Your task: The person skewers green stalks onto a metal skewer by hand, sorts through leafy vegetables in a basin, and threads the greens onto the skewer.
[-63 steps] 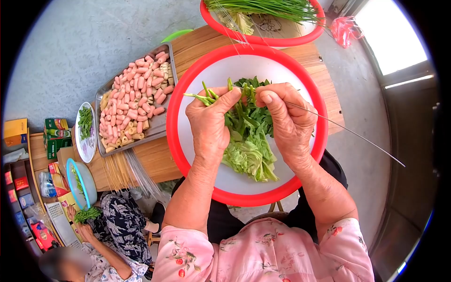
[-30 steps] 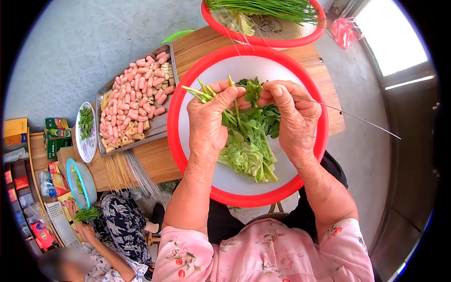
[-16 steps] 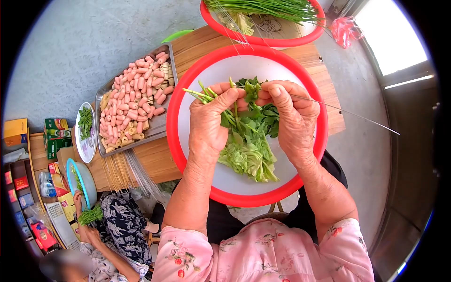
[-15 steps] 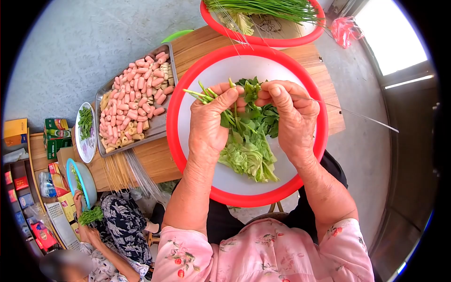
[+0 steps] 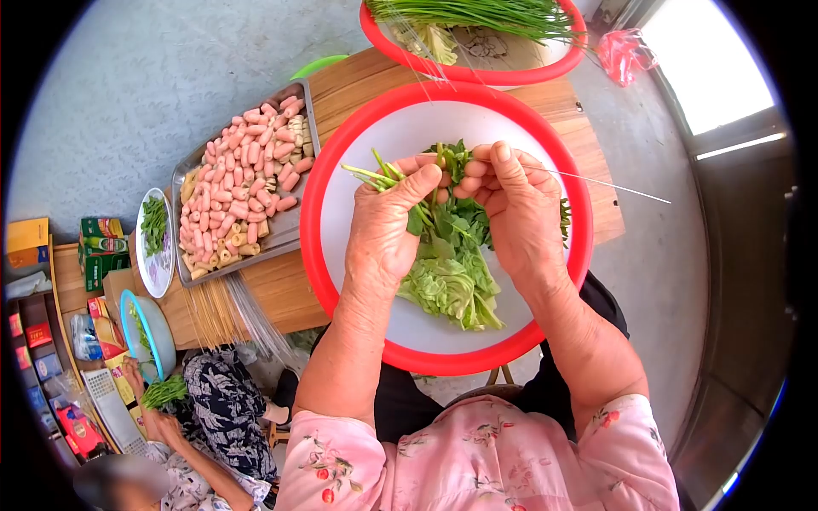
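Over a white basin with a red rim (image 5: 317, 213), my left hand (image 5: 381, 226) grips a few green leafy stems (image 5: 383, 176). My right hand (image 5: 527, 217) pinches a thin metal skewer (image 5: 613, 184) whose free end sticks out to the right. Both hands' fingertips meet around a small bunch of dark green leaves (image 5: 454, 158); the skewer's other end is hidden there. Beneath them, pale lettuce-like leaves (image 5: 452, 289) and darker greens lie in the basin.
A metal tray (image 5: 285, 232) of pink sausage pieces and tan rolls is at left, with skewers (image 5: 226, 311) beside it. Behind stands a red-rimmed basin (image 5: 503, 77) with long green stalks. A seated person holds greens (image 5: 164, 391) near a blue bowl (image 5: 158, 328).
The skewer has shifted leftward, so less of it sticks out past my right hand. My left hand has moved slightly right, and both hands' fingertips are closer together.
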`<state>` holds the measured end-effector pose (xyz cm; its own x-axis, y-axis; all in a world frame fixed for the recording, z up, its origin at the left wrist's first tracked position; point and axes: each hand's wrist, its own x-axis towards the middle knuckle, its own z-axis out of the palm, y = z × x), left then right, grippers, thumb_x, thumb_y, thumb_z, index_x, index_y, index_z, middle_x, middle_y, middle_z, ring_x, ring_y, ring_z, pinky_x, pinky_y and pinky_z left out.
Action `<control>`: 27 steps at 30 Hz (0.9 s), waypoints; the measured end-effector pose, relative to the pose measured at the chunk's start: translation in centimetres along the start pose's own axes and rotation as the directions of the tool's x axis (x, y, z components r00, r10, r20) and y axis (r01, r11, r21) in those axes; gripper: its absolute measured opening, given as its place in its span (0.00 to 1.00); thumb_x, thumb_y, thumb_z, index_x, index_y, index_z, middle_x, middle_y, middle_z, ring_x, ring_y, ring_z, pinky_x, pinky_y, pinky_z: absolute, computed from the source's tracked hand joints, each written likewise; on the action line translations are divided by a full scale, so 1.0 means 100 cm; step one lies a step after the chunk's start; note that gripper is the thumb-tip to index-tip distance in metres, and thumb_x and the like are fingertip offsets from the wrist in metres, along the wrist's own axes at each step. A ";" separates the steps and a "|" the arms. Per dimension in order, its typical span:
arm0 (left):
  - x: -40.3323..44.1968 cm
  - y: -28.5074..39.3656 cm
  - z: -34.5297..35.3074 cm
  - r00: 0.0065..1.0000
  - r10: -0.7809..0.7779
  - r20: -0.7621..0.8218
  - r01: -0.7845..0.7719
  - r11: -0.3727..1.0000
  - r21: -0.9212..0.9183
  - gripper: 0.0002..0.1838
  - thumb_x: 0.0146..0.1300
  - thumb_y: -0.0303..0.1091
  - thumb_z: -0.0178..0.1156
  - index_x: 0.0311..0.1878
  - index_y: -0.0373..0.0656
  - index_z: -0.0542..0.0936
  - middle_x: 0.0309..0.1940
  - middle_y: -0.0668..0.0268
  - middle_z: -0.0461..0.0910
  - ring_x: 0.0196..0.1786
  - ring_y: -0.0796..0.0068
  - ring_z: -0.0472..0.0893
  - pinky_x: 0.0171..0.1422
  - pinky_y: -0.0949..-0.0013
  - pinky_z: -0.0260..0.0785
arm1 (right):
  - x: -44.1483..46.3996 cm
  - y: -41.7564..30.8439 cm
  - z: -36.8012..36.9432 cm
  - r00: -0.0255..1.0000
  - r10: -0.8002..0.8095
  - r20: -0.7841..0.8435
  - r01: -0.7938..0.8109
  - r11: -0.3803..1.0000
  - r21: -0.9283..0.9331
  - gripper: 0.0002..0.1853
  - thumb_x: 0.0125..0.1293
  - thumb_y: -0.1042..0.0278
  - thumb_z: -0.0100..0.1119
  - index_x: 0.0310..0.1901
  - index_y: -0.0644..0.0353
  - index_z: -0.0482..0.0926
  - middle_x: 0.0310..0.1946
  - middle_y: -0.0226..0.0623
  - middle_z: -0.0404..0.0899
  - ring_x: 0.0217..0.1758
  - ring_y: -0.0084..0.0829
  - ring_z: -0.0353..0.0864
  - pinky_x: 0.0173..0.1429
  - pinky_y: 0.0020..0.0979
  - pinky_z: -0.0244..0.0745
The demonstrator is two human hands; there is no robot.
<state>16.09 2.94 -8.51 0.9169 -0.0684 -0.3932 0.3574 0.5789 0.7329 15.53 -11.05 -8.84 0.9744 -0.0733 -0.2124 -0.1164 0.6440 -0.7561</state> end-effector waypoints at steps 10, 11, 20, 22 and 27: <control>0.010 -0.008 -0.010 0.986 0.046 -0.162 -0.036 0.997 0.065 0.22 0.54 0.22 0.65 0.53 0.35 0.72 0.41 0.58 0.77 0.45 0.70 0.77 0.51 0.68 0.69 | 0.005 -0.008 -0.004 0.996 0.030 -0.080 -0.021 0.994 0.111 0.13 0.68 0.62 0.53 0.37 0.65 0.77 0.27 0.33 0.77 0.29 0.23 0.76 0.39 0.28 0.78; 0.010 -0.011 -0.012 0.986 0.046 -0.162 -0.035 0.997 0.065 0.22 0.54 0.22 0.65 0.53 0.35 0.72 0.41 0.58 0.77 0.45 0.70 0.77 0.51 0.68 0.69 | 0.005 -0.008 -0.005 0.996 0.030 -0.080 -0.021 0.994 0.112 0.13 0.68 0.62 0.53 0.37 0.65 0.77 0.27 0.33 0.77 0.29 0.23 0.76 0.39 0.28 0.78; 0.011 -0.021 -0.011 0.984 0.139 -0.113 -0.131 0.989 0.071 0.25 0.56 0.16 0.57 0.58 0.32 0.63 0.45 0.52 0.77 0.48 0.67 0.77 0.51 0.70 0.70 | 0.006 -0.010 -0.008 0.997 0.038 -0.063 -0.032 0.995 0.095 0.14 0.69 0.59 0.51 0.39 0.64 0.76 0.29 0.32 0.77 0.32 0.24 0.76 0.43 0.30 0.77; 0.009 -0.019 -0.008 0.981 0.153 -0.121 -0.134 0.979 0.152 0.20 0.59 0.20 0.58 0.54 0.32 0.67 0.42 0.52 0.79 0.43 0.67 0.80 0.46 0.70 0.72 | 0.006 -0.011 -0.008 0.999 0.010 -0.041 -0.008 0.998 0.067 0.14 0.69 0.60 0.51 0.38 0.64 0.76 0.29 0.33 0.77 0.31 0.24 0.76 0.43 0.29 0.77; 0.004 -0.006 0.000 0.982 0.181 -0.050 -0.168 0.966 0.195 0.12 0.62 0.29 0.59 0.47 0.34 0.74 0.34 0.56 0.81 0.30 0.74 0.78 0.37 0.74 0.71 | 0.003 -0.015 -0.002 0.996 -0.082 -0.032 0.081 0.996 -0.029 0.13 0.67 0.62 0.55 0.38 0.66 0.78 0.29 0.34 0.79 0.30 0.23 0.77 0.39 0.26 0.76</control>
<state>16.26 2.57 -9.15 0.9564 0.0782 -0.2814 0.2260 0.4122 0.8826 15.93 -12.17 -7.87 0.9739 -0.1502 -0.1700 -0.0430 0.6135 -0.7886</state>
